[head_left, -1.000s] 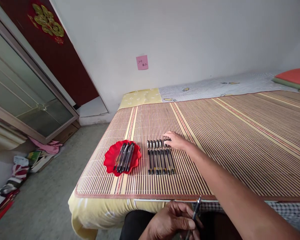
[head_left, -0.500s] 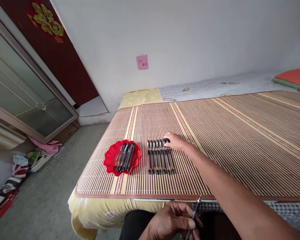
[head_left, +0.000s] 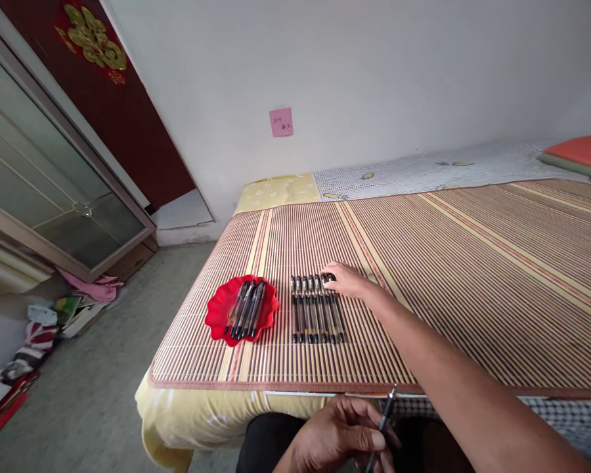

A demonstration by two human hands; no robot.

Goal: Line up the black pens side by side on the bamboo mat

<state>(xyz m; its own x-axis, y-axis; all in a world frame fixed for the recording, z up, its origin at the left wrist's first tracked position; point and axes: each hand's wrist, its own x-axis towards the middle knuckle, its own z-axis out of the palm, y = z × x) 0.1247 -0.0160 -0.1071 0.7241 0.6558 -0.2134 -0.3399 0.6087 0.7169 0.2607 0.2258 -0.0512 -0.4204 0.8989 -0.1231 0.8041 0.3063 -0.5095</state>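
Down by my lap, my left hand (head_left: 342, 433) pinches a dark pen (head_left: 387, 412) between thumb and fingers, its tip pointing up. Several clear-barrelled pens (head_left: 310, 320) with black caps and ends lie side by side in a row on the striped mat (head_left: 398, 243). At the row's right end, my right hand (head_left: 342, 278) has its fingers closed about the cap of a pen (head_left: 335, 318), partly covering it. Left of the row sits a red scalloped plate (head_left: 215, 312) with more black pens (head_left: 249, 309) lying lengthwise in it.
The mat covers a bed whose yellow sheet (head_left: 201, 414) hangs over the front edge. A pink note (head_left: 281, 122) is stuck on the white wall. Folded orange cloth (head_left: 584, 151) lies at the far right. A glass-panelled door (head_left: 54, 171) and floor clutter (head_left: 34, 335) are on the left.
The view has shifted very slightly. Both hands keep their places, the left with its pen and the right at the end of the row.
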